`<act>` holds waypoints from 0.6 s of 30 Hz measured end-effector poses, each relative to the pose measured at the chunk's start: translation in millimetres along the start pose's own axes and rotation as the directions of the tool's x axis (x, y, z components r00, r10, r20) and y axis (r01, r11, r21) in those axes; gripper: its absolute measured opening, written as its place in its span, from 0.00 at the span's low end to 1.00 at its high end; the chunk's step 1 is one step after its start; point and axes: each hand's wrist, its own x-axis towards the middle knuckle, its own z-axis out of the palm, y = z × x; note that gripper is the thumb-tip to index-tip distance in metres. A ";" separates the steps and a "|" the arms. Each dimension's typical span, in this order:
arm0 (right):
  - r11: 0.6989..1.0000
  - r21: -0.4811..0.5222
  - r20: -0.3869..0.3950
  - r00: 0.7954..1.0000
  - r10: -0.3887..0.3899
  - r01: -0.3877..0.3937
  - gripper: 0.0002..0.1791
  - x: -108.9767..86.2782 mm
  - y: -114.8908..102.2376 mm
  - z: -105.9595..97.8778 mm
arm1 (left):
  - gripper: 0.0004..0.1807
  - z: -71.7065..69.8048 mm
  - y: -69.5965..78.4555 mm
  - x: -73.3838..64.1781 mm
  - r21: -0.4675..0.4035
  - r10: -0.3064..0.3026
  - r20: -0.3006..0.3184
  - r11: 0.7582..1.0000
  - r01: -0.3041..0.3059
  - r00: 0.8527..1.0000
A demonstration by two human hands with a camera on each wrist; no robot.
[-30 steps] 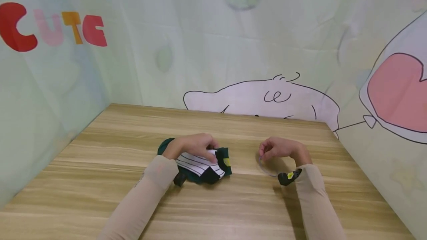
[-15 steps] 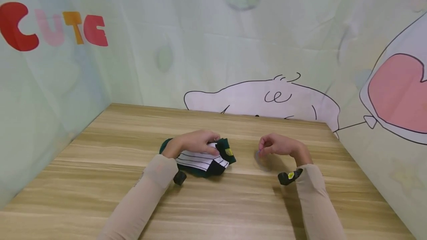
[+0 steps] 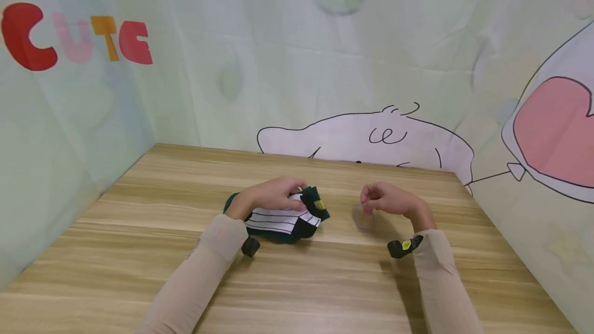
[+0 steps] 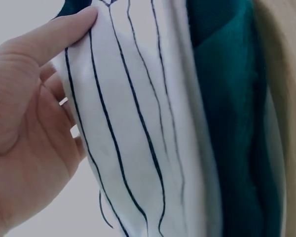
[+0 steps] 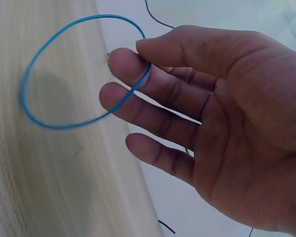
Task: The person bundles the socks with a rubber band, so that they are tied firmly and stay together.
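Fabric bundle (image 3: pixel 274 220), at the centre of the desk (image 3: pixel 287 293): white cloth with thin black stripes, a black panel and dark green parts, soft and folded. Left hand (image 3: pixel 274 195): partly closed, thumb on top, pinching the bundle; the left wrist view shows the green as a thick, plush-looking layer beside the stripes. Yellow patch (image 3: pixel 320 204) on the green end: seen in the head view alone, any marking too small to read. Elastic-looking loop (image 5: pixel 22 94): one, thin, smooth, oval; bright blue in the right wrist view, only a faint purplish trace in the head view. Right hand (image 3: pixel 392 200): thumb and fingertips pinch the loop, remaining fingers apart and slightly bent, near the bundle's right. Lettering (image 3: pixel 109 40): "CUTE", in red, pink and orange, on the creased cloth backdrop (image 3: pixel 260 55). Desk surface: streaked wood grain.
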 end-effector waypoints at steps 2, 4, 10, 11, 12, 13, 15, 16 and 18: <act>1.000 0.011 -0.010 1.000 -0.013 0.013 0.05 0.0 -0.4 -0.8 | 0.14 -1.1 -0.1 -0.1 0.002 -0.001 -0.022 1.000 0.001 1.000; 0.999 0.019 -0.016 0.999 -0.027 0.028 0.06 -0.5 -1.8 -1.3 | 0.14 -2.4 -0.2 0.2 -0.002 0.001 -0.044 1.000 -0.001 0.999; 0.998 0.045 -0.042 0.998 -0.040 0.042 0.07 -1.7 -5.1 -2.7 | 0.14 -4.7 -0.4 0.2 -0.011 0.027 -0.100 1.000 -0.028 0.995; 0.998 0.050 -0.048 0.998 -0.039 0.041 0.07 -1.9 -5.5 -2.9 | 0.13 -4.9 -0.4 0.2 -0.014 0.032 -0.104 0.999 -0.034 0.994; 0.998 0.055 -0.054 0.998 -0.040 0.043 0.06 -2.1 -5.9 -2.9 | 0.13 -4.9 -0.3 0.2 -0.016 0.035 -0.106 0.999 -0.037 0.994; 0.997 0.063 -0.058 0.997 -0.044 0.047 0.06 -2.0 -6.1 -2.9 | 0.13 -4.9 -0.2 0.1 -0.019 0.037 -0.108 0.999 -0.039 0.993; 0.995 0.083 -0.069 0.996 -0.048 0.054 0.05 -1.7 -7.6 -2.5 | 0.13 -5.3 0.5 -0.6 -0.022 0.037 -0.114 0.999 -0.040 0.993; 0.994 0.092 -0.074 0.996 -0.051 0.057 0.05 -1.6 -8.9 -2.4 | 0.13 -5.5 0.9 -1.0 -0.018 0.038 -0.122 0.999 -0.040 0.992; 0.992 0.104 -0.088 0.995 -0.057 0.066 0.05 -0.8 -11.1 -2.1 | 0.13 -5.8 2.0 -1.5 -0.010 0.035 -0.146 0.999 -0.037 0.989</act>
